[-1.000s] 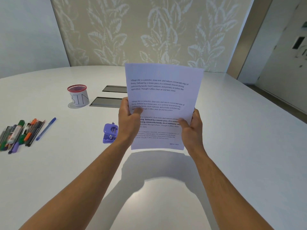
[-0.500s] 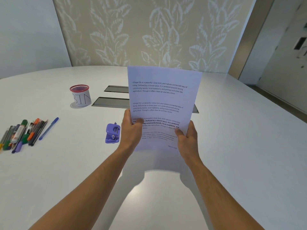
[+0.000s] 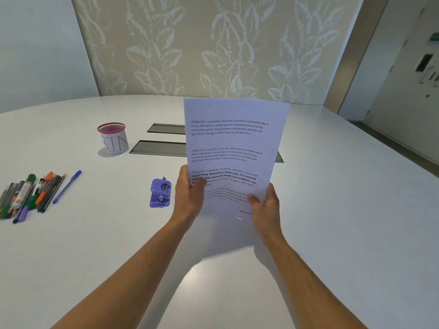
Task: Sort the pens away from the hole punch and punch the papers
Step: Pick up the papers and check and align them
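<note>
Since a second ago I lower the papers toward the counter, their bottom edge now blurred close above it. My left hand pinches the left edge, thumb across the print; my right hand pinches the lower right edge the same way. I hold the sheets upright, printed side facing me. Just left of my left hand the purple punch sits on the counter. The pens lie bunched at the far left, well apart from the punch, a blue pen at their right side. A red-rimmed cup marked BIN stands behind them.
</note>
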Demonstrator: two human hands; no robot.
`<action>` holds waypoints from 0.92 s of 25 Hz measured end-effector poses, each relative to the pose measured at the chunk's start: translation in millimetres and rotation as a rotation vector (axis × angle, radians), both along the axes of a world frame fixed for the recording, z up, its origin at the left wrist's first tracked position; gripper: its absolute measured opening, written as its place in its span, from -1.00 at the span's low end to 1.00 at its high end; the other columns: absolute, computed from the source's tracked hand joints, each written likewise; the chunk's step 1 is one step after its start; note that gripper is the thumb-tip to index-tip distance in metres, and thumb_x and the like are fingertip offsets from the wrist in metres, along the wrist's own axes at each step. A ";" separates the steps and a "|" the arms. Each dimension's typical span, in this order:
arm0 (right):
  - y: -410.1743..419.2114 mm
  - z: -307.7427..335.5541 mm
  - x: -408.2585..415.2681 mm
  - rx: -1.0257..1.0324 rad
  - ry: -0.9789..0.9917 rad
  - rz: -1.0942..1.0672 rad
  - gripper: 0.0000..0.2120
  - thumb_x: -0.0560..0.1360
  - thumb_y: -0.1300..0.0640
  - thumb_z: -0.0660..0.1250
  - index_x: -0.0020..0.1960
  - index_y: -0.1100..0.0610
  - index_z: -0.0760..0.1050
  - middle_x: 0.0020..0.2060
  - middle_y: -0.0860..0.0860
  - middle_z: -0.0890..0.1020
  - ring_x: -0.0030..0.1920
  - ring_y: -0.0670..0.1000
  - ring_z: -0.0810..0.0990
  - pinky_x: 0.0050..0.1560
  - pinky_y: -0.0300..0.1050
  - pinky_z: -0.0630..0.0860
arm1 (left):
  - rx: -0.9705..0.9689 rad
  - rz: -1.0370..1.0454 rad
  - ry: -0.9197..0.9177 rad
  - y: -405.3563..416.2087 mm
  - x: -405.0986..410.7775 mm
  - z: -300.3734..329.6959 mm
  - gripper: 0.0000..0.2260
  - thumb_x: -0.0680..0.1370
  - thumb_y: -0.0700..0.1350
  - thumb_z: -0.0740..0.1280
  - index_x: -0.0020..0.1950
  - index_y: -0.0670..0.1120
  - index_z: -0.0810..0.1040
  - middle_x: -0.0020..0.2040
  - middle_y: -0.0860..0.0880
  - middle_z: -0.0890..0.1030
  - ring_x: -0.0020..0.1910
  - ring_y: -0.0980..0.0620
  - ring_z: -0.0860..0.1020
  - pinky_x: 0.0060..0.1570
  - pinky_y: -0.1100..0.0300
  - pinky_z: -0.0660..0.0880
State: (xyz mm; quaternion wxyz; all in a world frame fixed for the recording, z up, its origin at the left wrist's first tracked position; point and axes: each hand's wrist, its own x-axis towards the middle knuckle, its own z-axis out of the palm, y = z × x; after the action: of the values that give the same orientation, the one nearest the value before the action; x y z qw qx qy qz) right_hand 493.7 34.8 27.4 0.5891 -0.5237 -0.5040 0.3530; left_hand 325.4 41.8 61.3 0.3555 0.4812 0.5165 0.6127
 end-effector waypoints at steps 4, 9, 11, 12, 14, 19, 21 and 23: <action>5.5 8.4 8.9 0.003 0.043 -0.023 -0.75 0.52 0.38 0.30 0.14 0.13 0.43 0.00 0.03 0.63 -0.05 -0.01 0.62 -0.13 -0.30 0.54 | 0.001 -0.003 -0.018 4.8 -0.5 12.7 -0.77 0.56 -0.33 0.22 0.02 0.02 0.40 -0.01 0.01 0.58 -0.07 -0.01 0.58 -0.25 0.24 0.55; 9.8 3.6 28.9 -0.210 0.438 -0.138 -0.80 0.49 0.26 0.38 0.07 0.08 0.49 -0.09 0.08 0.65 -0.17 0.08 0.60 -0.22 0.01 0.53 | -0.006 0.000 -0.157 7.3 5.8 19.6 -0.78 0.55 -0.35 0.23 0.12 -0.09 0.46 0.02 -0.02 0.61 -0.10 0.02 0.58 -0.21 0.18 0.52; 5.1 1.0 25.9 -0.249 0.760 -0.095 -0.87 0.50 0.27 0.35 0.01 0.10 0.49 -0.12 0.11 0.63 -0.19 0.10 0.59 -0.19 -0.01 0.54 | -0.017 0.011 -0.224 8.8 10.1 21.2 -0.78 0.52 -0.35 0.24 0.08 -0.09 0.47 -0.01 -0.02 0.61 -0.10 0.00 0.57 -0.17 0.13 0.51; 1.9 -0.5 21.4 -0.245 0.862 -0.049 -0.87 0.50 0.28 0.33 0.02 0.12 0.50 -0.13 0.11 0.64 -0.17 0.10 0.61 -0.14 0.01 0.56 | -0.031 0.015 -0.272 9.4 13.1 21.9 -0.79 0.52 -0.35 0.24 0.06 -0.08 0.46 -0.03 0.00 0.61 -0.10 0.00 0.57 -0.17 0.13 0.51; -3.3 -2.4 9.1 -0.210 0.945 0.034 -0.79 0.49 0.31 0.32 0.09 0.12 0.55 -0.11 0.09 0.67 -0.10 0.09 0.65 -0.02 0.03 0.57 | -0.062 0.005 -0.373 10.1 20.3 21.0 -0.79 0.51 -0.34 0.25 0.02 -0.04 0.45 -0.05 0.02 0.62 -0.10 0.01 0.58 -0.15 0.12 0.52; 2.1 2.9 -1.0 -0.055 0.899 0.067 -0.58 0.51 0.42 0.27 0.30 0.12 0.51 0.15 0.05 0.68 0.09 0.02 0.67 0.04 -0.08 0.61 | -0.095 -0.057 -0.453 6.0 37.5 9.2 -0.80 0.52 -0.33 0.27 0.06 -0.07 0.46 0.00 -0.02 0.62 -0.05 -0.02 0.60 -0.12 0.12 0.54; 5.0 3.3 4.7 -0.051 0.870 0.041 -0.58 0.51 0.43 0.28 0.30 0.13 0.52 0.15 0.06 0.68 0.09 0.03 0.67 0.02 -0.10 0.64 | -0.112 -0.079 -0.438 7.3 37.5 3.2 -0.80 0.52 -0.32 0.29 0.07 -0.07 0.47 0.05 -0.04 0.63 0.03 -0.06 0.61 -0.03 0.06 0.56; 5.1 5.7 11.7 -0.063 0.829 0.028 -0.62 0.50 0.44 0.29 0.24 0.12 0.55 0.09 0.03 0.69 -0.02 -0.01 0.68 -0.12 -0.18 0.64 | -0.122 -0.105 -0.416 10.5 33.1 -0.4 -0.76 0.47 -0.30 0.34 0.10 -0.09 0.47 0.10 -0.09 0.63 0.10 -0.13 0.61 0.10 -0.06 0.56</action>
State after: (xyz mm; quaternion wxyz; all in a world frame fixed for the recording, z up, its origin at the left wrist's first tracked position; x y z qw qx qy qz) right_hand 505.4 39.8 33.1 0.7208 -0.3482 -0.2203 0.5573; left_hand 358.5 52.3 60.9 0.5144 0.3483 0.4423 0.6469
